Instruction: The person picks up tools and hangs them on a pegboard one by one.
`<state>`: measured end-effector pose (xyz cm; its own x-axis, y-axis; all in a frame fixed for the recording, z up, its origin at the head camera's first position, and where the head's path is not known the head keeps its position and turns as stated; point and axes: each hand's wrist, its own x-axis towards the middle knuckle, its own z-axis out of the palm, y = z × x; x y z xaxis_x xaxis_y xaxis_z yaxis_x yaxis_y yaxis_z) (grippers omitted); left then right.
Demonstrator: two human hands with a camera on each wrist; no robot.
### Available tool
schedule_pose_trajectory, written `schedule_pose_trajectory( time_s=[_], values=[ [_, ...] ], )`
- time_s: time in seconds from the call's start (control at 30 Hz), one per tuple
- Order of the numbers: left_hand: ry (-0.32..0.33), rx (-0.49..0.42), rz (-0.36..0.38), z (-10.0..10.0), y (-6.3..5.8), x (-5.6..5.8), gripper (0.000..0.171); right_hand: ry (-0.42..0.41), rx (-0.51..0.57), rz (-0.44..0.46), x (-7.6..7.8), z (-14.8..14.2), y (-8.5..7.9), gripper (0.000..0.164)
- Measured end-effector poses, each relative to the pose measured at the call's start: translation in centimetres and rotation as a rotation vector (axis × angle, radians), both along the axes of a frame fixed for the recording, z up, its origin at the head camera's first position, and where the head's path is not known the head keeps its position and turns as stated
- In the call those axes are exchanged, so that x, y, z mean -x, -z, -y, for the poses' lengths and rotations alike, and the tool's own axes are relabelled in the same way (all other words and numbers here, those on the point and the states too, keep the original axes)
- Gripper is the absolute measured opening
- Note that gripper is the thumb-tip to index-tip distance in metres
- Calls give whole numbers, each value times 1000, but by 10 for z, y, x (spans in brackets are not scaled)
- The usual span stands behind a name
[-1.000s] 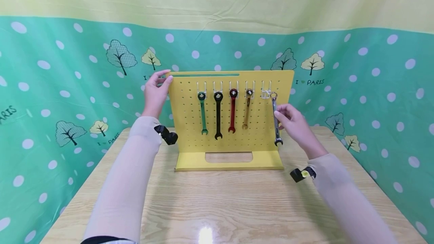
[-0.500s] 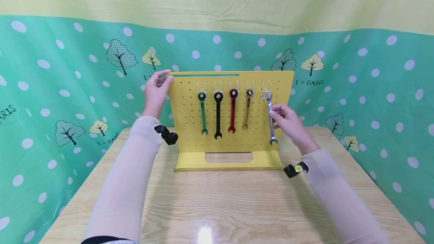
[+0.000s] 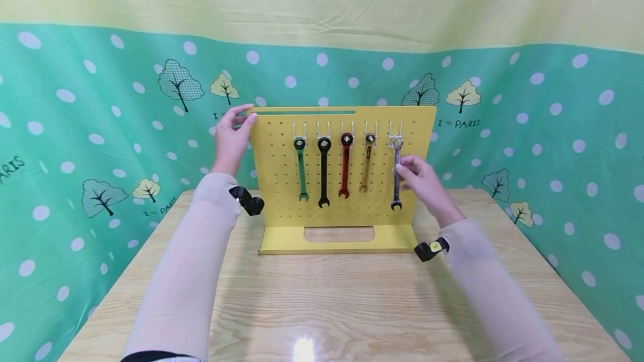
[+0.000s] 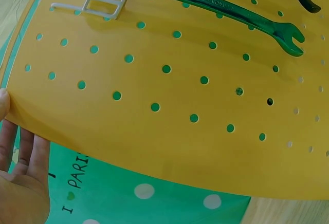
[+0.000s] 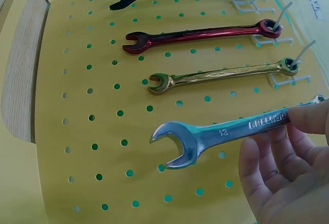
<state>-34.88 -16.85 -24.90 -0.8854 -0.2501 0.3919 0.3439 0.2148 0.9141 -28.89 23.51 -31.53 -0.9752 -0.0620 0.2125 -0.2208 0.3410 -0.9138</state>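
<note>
My right hand (image 3: 420,180) pinches the shank of a silver combination wrench (image 3: 397,175), whose ring end lies at the rightmost white hook (image 3: 395,127). Whether the ring sits over that hook cannot be told. In the right wrist view the open end of the silver wrench (image 5: 180,141) points left, clear of the fingers. At the upper left corner of the yellow pegboard (image 3: 342,205), my left hand (image 3: 232,138) grips the edge between thumb and fingers. Green (image 3: 302,172), black (image 3: 324,175), red (image 3: 345,169) and gold (image 3: 367,166) wrenches hang from hooks.
The pegboard stands on its yellow base (image 3: 287,239), which has a long cutout, upon a wooden table (image 3: 322,295). Behind and at both sides hangs a green and yellow printed curtain (image 3: 553,99).
My right hand has moved left with the silver wrench, bringing its ring end from beside the rightmost hook to that hook. The wrench now hangs nearer vertical. My left hand has stayed put.
</note>
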Motion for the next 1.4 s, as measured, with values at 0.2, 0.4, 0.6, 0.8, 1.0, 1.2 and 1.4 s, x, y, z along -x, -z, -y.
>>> schedule_pose_trajectory(
  time_s=[0.2, 0.4, 0.6, 0.8, 1.0, 1.2, 1.4],
  values=[
    [-4, 2, 5, 0, 1, 0, 37, -1, 3, 0, 4, 0, 3, 42],
    [-10, 2, 7, 0, 1, 0, 35, -2, 40, -2, 8, 0, 5, 45],
    [-7, 4, 7, 0, 0, 0, 36, 4, 49, 4, 8, -1, 5, 49],
    [0, 0, 4, 0, 0, 0, 36, 3, 48, 8, 5, -3, 5, 53],
    [5, -7, -4, 1, 1, 0, 36, 3, 42, 0, 1, -5, 4, 54],
    [4, 18, -10, 1, 0, 0, 36, 13, 17, -6, 0, -9, 5, 55],
    [-4, 56, -17, 2, -1, 0, 35, 8, -6, -6, -3, -12, 7, 53]
  ],
)
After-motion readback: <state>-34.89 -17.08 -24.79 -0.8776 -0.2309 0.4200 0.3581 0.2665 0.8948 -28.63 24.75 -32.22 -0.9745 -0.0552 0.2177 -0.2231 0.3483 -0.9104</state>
